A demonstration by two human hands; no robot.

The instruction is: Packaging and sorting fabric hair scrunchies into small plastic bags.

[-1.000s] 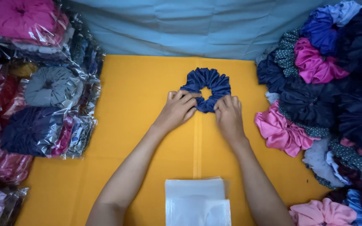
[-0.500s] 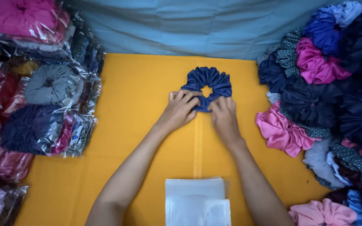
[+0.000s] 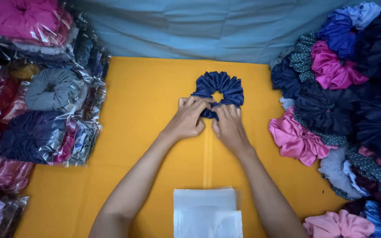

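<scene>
Lying nearest, at the lower edge of the orange cloth-covered table [image 3: 146, 114]: a flat stack of clear plastic bags [image 3: 207, 210], sitting between the two forearms and touching neither.

Reaching forward over the orange surface: left hand [image 3: 187, 120] and right hand [image 3: 228, 127], side by side and nearly touching. Pinching, both of them, the near rim of a navy blue gathered satin scrunchie [image 3: 219, 88], fingers curled closed on its folds. Resting flat on the table just beyond the knuckles, the scrunchie's central hole showing orange through it.

Piling up along the left side: scrunchies sealed in clear plastic wrappers [image 3: 45, 110], in grey, navy, magenta and dark red, well apart from the left hand.

Heaping along the right side: loose unwrapped scrunchies [image 3: 349, 101] in navy, black, dotted dark green, grey and royal blue, with a pink satin scrunchie [image 3: 295, 140] lying at the heap's near-left edge, close to the right hand but not touching it.

Hanging at the far end, behind the table: a pale blue fabric backdrop [image 3: 190, 31], creased.
</scene>
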